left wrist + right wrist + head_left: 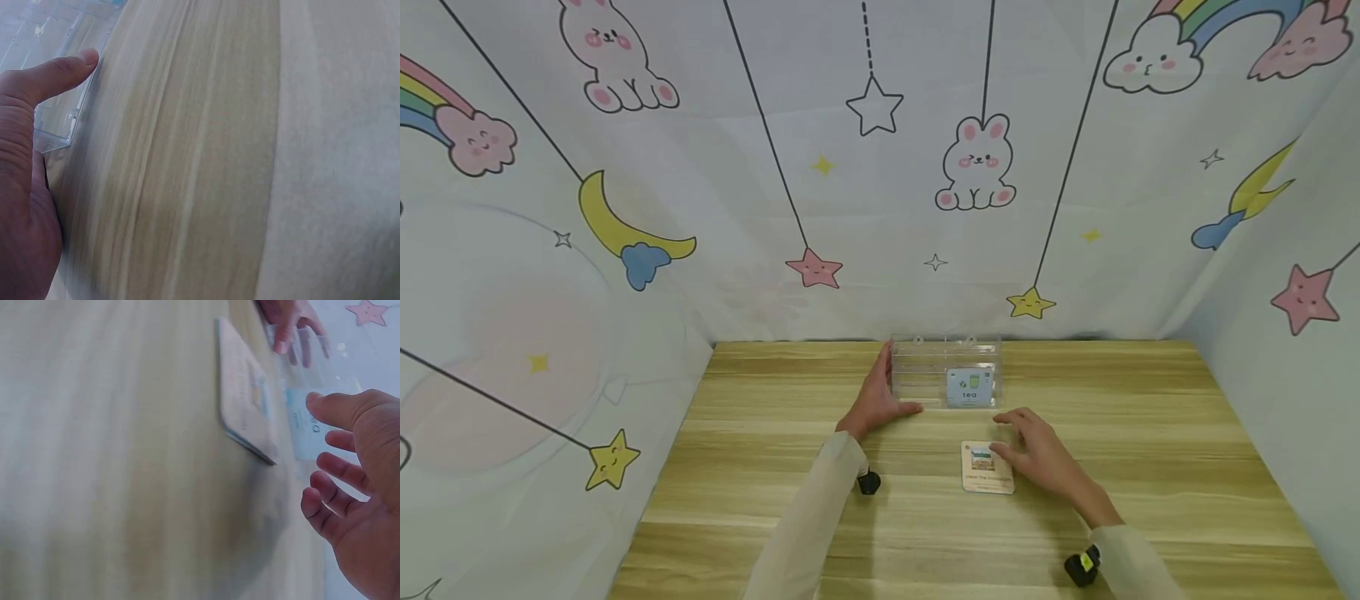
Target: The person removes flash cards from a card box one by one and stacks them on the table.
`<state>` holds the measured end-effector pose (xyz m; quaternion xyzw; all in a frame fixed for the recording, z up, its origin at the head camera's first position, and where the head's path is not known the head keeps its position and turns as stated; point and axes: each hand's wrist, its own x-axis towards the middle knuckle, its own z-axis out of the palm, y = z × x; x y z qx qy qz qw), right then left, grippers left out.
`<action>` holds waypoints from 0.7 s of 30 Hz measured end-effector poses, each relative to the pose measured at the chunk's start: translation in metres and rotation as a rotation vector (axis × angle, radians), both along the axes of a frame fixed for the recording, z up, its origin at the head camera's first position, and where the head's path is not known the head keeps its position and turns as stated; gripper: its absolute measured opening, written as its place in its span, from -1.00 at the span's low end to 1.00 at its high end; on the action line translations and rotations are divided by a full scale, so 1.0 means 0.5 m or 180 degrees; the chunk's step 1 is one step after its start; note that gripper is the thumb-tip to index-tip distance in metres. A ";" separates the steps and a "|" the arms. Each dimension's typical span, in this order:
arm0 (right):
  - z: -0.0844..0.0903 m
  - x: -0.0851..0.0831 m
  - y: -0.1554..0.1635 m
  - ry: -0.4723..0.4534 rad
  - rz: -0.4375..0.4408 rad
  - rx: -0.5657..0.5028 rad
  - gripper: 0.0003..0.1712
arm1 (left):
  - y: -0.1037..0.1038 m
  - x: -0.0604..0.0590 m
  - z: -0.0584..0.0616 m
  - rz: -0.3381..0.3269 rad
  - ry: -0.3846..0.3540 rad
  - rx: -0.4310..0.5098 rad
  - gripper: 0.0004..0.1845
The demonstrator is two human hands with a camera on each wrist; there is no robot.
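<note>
A clear plastic display rack (919,380) with shelf-like rows stands at the back of the table. My left hand (877,402) grips its left end, thumb along the lower front edge and fingers behind, seen through the plastic in the right wrist view. A light blue card (970,389) reading "tea", with a green cup picture, sits in the rack's lower right part. In front lies a small stack of cream cards (245,394), a picture and text on top. My right hand (1041,450) hovers beside the stack, fingers loosely bent and holding nothing.
The rack stands on a wood-grain table (760,400), close to its back edge. White cloth (880,208) printed with rabbits, stars and moons hangs behind and at both sides. Black wrist cameras (1081,568) sit at both sleeves.
</note>
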<state>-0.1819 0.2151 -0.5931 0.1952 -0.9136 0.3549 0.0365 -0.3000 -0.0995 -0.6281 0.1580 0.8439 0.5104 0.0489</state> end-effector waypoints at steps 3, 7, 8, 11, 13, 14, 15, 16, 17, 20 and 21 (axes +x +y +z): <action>0.014 -0.024 0.002 0.0040 -0.0114 -0.0120 -0.51 | 0.000 0.001 0.002 0.0016 -0.0014 -0.0029 0.50; 0.027 -0.054 0.003 0.0022 -0.0271 -0.0255 -0.49 | 0.001 0.000 0.002 0.0015 -0.0016 -0.0083 0.51; 0.029 -0.061 0.002 -0.0009 -0.0301 -0.0277 -0.48 | 0.001 0.000 0.002 0.0012 -0.0009 -0.0093 0.50; 0.031 -0.078 0.000 -0.0131 -0.0358 -0.0319 -0.47 | 0.001 -0.001 -0.001 0.0012 0.0018 -0.0125 0.50; 0.030 -0.087 -0.002 -0.0178 -0.0371 -0.0349 -0.47 | 0.001 -0.001 -0.002 0.0010 0.0038 -0.0116 0.50; 0.030 -0.090 -0.002 -0.0181 -0.0362 -0.0375 -0.47 | 0.001 -0.002 -0.003 0.0009 0.0047 -0.0108 0.50; 0.030 -0.093 -0.003 -0.0170 -0.0353 -0.0388 -0.48 | 0.001 -0.002 -0.003 0.0004 0.0051 -0.0094 0.50; 0.030 -0.096 -0.003 -0.0154 -0.0341 -0.0414 -0.48 | 0.000 -0.001 -0.003 -0.0001 0.0050 -0.0087 0.50; 0.030 -0.099 -0.004 -0.0142 -0.0329 -0.0429 -0.49 | 0.000 -0.001 -0.003 -0.0005 0.0045 -0.0077 0.50; 0.032 -0.105 -0.005 -0.0106 -0.0290 -0.0464 -0.49 | -0.001 -0.002 -0.003 -0.0010 0.0019 -0.0065 0.50; 0.033 -0.107 -0.005 -0.0102 -0.0279 -0.0474 -0.49 | -0.001 -0.002 -0.003 -0.0011 0.0009 -0.0075 0.50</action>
